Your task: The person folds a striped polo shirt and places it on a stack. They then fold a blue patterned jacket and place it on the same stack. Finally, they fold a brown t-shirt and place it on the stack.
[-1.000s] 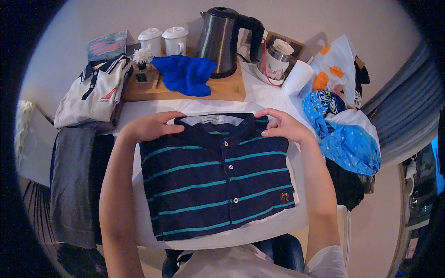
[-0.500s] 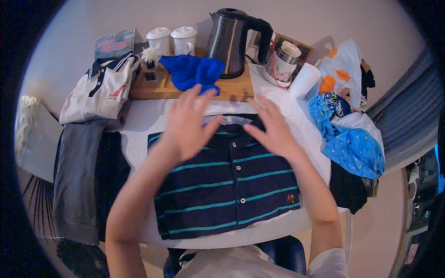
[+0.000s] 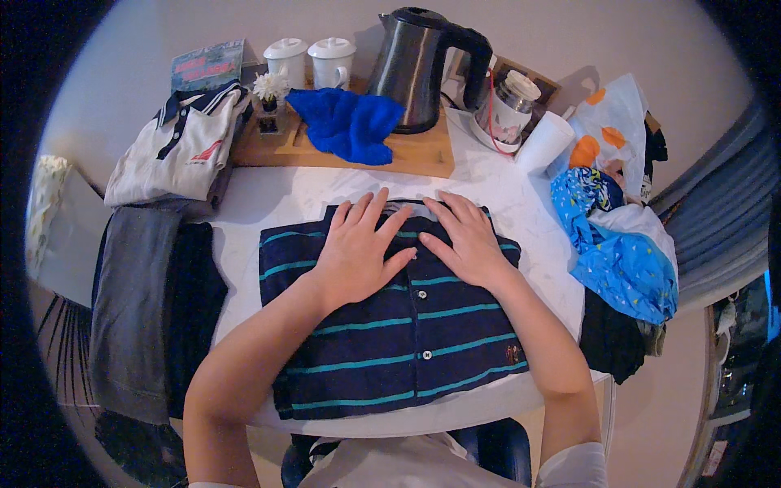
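Note:
A navy polo shirt [image 3: 366,346] with teal stripes and a buttoned front lies folded into a rough rectangle on the white table [image 3: 244,199]. Its collar points away from me. Flat on the upper left of the shirt, near the collar, rests my left hand [image 3: 364,248], fingers spread. My right hand [image 3: 465,241] lies likewise on the upper right part, thumb toward the button row. Neither hand grips the cloth. The hands partly cover the collar and the shoulder area.
A folded white polo shirt [image 3: 175,159] and grey trousers [image 3: 134,317] lie at the left. Behind stand a wooden tray [image 3: 423,154] with a blue cloth [image 3: 346,122], lidded white mugs [image 3: 332,61] and a kettle [image 3: 411,73]. Blue patterned clothing [image 3: 622,264] is heaped right.
Both hands have come down from above the collar onto the shirt, and now lie flat on its upper part. The collar edges look pressed lower. The view has shifted slightly.

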`<state>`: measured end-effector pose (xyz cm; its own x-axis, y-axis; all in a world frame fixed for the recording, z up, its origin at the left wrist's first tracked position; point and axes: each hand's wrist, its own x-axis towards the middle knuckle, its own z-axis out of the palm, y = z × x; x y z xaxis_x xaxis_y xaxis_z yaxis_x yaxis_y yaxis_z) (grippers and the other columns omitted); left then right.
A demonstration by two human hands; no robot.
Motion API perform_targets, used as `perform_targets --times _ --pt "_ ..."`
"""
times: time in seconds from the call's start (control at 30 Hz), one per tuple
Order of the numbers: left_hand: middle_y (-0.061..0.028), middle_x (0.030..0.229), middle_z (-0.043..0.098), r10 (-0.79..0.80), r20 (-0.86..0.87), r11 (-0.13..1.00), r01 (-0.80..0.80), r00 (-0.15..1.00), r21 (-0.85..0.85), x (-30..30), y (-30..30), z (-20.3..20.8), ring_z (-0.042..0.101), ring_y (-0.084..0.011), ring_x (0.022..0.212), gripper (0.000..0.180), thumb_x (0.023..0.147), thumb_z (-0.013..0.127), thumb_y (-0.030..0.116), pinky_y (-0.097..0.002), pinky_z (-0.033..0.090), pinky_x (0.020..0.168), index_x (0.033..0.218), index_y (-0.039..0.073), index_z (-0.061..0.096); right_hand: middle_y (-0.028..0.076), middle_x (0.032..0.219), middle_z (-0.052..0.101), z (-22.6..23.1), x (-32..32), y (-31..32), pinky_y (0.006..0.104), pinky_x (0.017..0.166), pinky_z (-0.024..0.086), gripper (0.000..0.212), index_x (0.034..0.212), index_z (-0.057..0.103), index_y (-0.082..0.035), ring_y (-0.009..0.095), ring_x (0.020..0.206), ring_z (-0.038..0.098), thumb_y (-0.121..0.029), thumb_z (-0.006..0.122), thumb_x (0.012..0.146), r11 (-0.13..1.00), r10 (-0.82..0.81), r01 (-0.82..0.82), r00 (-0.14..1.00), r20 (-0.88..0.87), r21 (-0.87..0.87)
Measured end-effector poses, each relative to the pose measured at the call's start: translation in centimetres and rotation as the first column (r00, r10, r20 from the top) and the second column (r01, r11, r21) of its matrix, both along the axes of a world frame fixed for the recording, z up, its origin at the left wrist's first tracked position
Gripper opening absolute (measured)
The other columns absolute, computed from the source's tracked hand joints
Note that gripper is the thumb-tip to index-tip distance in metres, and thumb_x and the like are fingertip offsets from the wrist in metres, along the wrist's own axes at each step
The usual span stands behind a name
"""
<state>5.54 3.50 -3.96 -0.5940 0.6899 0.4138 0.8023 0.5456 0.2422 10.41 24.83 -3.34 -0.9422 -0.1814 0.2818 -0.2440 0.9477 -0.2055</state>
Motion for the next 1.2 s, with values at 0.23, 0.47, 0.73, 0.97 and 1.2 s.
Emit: perform_targets --times 0.23,0.47,0.73,0.97,1.2 --pt "-0.0268 0.136 0.037 -0.318 0.288 0.911 0.375 0.903 -0.169 6.6 1.8 7.3 0.036 -0.0415 0.128 0.071 0.078 0.066 0.038 -0.0552 0.027 0.105 0.133 0.002 0.041 0.019 0.136 0.041 -0.7 -0.1 0.6 0.0493 0.106 0.028 0.057 0.134 0.046 -0.010 0.035 0.130 0.035 -0.045 0.053 0.089 1.000 0.008 -0.008 1.000 -0.001 -0.009" --pt "-0.0249 0.140 0.035 -0.571 0.137 0.815 0.579 0.809 -0.027 11.9 1.8 1.0 0.032 -0.0386 0.132 0.069 0.084 0.052 0.051 -0.0572 0.026 0.105 0.135 0.005 0.041 0.018 0.137 0.041 -0.4 0.1 0.1 0.0490 0.105 0.029 0.057 0.134 0.045 -0.010 0.034 0.128 0.036 -0.045 0.052 0.089 1.000 0.003 -0.003 1.000 -0.004 -0.011" --pt "-0.0249 0.134 0.040 -0.598 0.092 0.801 0.592 0.796 0.084 11.7 1.7 0.6 0.037 -0.0391 0.127 0.061 0.087 0.052 0.050 -0.0555 0.028 0.103 0.127 0.004 0.048 0.018 0.134 0.044 -0.3 0.0 0.4 0.0483 0.104 0.030 0.057 0.134 0.046 -0.010 0.035 0.126 0.039 -0.044 0.054 0.088 1.000 -0.001 0.001 1.000 -0.013 0.000" --pt "-0.0173 0.105 0.057 -0.403 0.036 0.881 0.377 0.915 0.287 9.6 0.9 1.1 0.057 -0.0336 0.095 0.030 0.080 0.066 0.023 -0.0414 0.049 0.082 0.099 0.001 0.062 0.022 0.130 0.048 -0.6 -0.6 0.9 0.0443 0.104 0.033 0.061 0.131 0.045 -0.001 0.036 0.122 0.044 -0.042 0.057 0.087 0.992 0.101 -0.107 0.991 -0.083 -0.072" --pt "-0.0214 0.129 0.047 0.340 0.123 0.940 -0.338 0.932 -0.042 3.3 -10.9 0.8 0.049 -0.0367 0.116 0.052 0.085 0.062 0.036 -0.0455 0.041 0.096 0.125 0.004 0.052 0.024 0.130 0.048 0.4 -0.4 3.3 0.0411 0.106 0.033 0.062 0.129 0.045 0.003 0.036 0.123 0.043 -0.042 0.056 0.089 0.968 -0.025 0.007 0.997 -0.067 -0.251"
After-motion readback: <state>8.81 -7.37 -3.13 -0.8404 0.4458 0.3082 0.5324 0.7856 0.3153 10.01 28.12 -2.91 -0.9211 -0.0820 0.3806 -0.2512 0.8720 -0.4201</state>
